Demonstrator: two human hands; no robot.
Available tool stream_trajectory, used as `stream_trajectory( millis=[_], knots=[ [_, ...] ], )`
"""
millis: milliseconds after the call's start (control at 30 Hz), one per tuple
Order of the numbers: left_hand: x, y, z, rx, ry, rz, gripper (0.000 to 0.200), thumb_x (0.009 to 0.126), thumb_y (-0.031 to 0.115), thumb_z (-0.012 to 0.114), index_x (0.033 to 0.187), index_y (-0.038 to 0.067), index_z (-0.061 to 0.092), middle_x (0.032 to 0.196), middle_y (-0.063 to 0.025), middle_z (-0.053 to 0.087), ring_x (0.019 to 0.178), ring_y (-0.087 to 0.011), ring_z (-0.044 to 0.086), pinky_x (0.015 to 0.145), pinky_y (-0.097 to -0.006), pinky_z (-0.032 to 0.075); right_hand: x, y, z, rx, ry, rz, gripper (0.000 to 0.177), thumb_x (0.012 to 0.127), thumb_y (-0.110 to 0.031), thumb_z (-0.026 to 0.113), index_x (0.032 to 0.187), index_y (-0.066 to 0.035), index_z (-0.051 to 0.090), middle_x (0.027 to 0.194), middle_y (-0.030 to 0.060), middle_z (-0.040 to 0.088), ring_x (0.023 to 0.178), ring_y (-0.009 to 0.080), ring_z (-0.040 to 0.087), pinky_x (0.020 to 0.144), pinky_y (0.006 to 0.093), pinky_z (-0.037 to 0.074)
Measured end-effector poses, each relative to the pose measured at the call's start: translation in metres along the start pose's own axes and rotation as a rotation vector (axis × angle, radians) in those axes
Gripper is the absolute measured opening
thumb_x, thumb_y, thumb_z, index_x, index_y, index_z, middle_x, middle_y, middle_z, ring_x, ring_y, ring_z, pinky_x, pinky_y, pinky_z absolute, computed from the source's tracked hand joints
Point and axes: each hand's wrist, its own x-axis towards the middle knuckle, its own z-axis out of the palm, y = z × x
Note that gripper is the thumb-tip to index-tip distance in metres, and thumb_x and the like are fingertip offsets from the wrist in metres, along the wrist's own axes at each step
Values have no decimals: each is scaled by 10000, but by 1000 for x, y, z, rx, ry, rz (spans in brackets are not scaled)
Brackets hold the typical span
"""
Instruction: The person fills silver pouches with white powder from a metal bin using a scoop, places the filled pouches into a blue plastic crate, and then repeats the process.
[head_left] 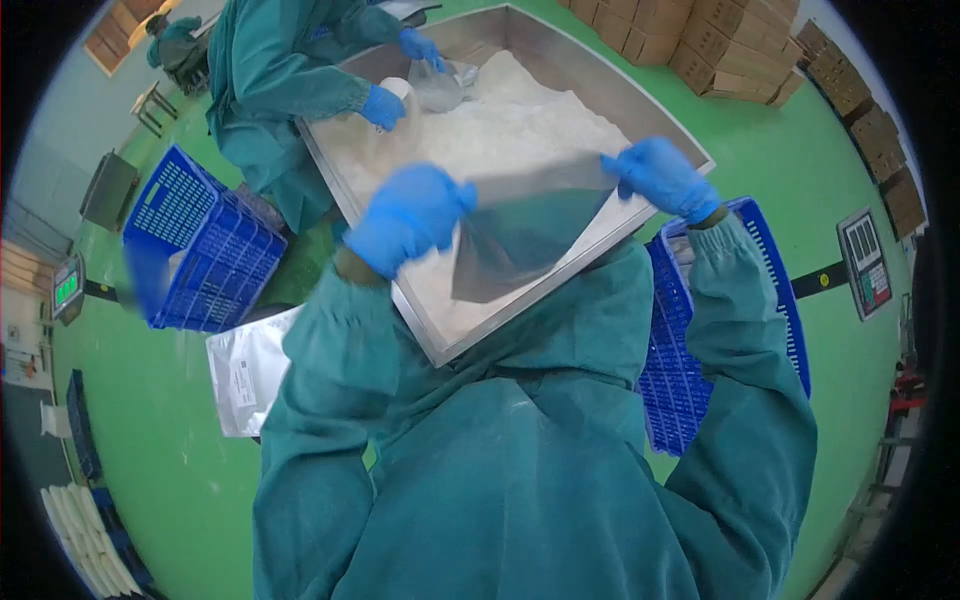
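Observation:
A clear plastic bag (530,235) is stretched between my two blue-gloved hands over the near corner of a metal tray (480,328). My left hand (410,218) is closed on the bag's left upper corner. On the other side, my right hand (660,178) pinches its right upper corner. The bag hangs down and looks flat, with nothing visible in it. White powder (510,125) is heaped in the tray behind it.
A co-worker (275,90) at the tray's left side holds a white container (397,100) and a clear bag (436,88). Blue crates (215,250) flank the tray. A silver pouch (250,370) lies at left, a scale (865,262) stands at right, cartons (735,45) behind.

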Motion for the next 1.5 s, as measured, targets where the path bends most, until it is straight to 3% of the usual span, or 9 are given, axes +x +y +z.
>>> stream_trajectory(
  millis=[133,267,367,533,600,833,933,1333,1500],
  knots=[
    [33,24,-67,-160,64,50,290,864,274,447,879,12,572,709,-161,596,563,-217,587,477,-334,437,-26,-52,-41,-192,328,-552,401,626,-274,743,906,-17,619,1023,139,563,907,254,551,769,339,433],
    [99,20,-88,649,248,683,266,869,176,398,1058,52,540,848,-155,602,597,-251,581,515,-344,460,2,-63,-22,-91,96,-670,364,765,-371,587,889,-30,611,770,183,603,705,364,561,653,425,438],
    [85,92,-115,74,77,28,273,803,213,440,690,-3,562,602,-147,544,478,-237,547,472,-362,432,0,-70,-54,-167,-54,-544,432,741,-441,599,915,-45,615,727,176,605,714,316,597,653,423,449],
    [102,67,-141,188,54,100,263,795,204,445,673,6,569,573,-111,541,458,-217,543,449,-347,419,-42,-77,-91,-415,248,-619,636,640,-596,622,918,-25,621,928,242,566,923,318,560,767,399,441],
    [116,25,-153,741,117,615,189,775,160,462,713,20,574,553,-160,524,485,-270,534,463,-362,402,-67,-87,-116,-379,-292,-95,661,637,-606,618,910,-3,619,1082,262,496,1011,331,508,848,392,411],
    [143,48,-148,652,225,963,170,736,157,519,882,93,578,631,-125,515,586,-284,515,557,-363,418,-22,-84,-111,-417,-42,-404,465,699,-420,651,830,25,619,822,231,588,736,341,570,675,390,452],
    [141,109,-154,377,167,276,356,659,55,557,1013,89,570,711,-142,560,687,-265,563,598,-343,449,-17,-72,-118,-402,-3,-234,408,714,-377,650,782,24,616,682,206,584,585,311,551,578,388,438],
    [127,42,-81,-224,60,-247,438,755,359,613,1022,13,588,615,-50,539,461,-103,449,491,-237,410,-214,-43,-189,-650,166,417,304,819,-262,576,690,9,622,467,79,500,381,107,442,393,274,391],
    [98,61,-40,-180,-40,-249,398,825,354,541,1028,13,559,603,-59,494,431,-95,420,409,-241,362,-245,112,-114,-664,0,496,309,740,-281,604,740,27,606,623,194,559,573,331,559,569,406,455]
  ],
)
